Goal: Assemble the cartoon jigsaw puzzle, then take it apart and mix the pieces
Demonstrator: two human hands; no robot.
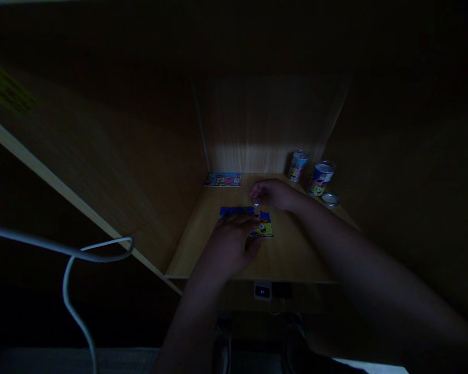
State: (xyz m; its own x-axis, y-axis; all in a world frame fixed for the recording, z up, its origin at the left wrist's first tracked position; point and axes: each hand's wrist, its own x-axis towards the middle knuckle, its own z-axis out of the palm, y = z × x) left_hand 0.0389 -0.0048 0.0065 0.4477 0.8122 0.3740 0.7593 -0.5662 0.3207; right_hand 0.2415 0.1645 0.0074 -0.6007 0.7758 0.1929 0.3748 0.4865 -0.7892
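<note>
The puzzle lies mid-desk, pinned under the flat, unclenched left hand. A small piece is pinched by the right hand; it is best lowered squarely, the puzzle held firm.

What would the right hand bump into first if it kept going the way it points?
Probably the cartoon card lying at the back of the desk; the right hand points toward it over bare wood. The dim picture makes depth hard to judge.
</note>
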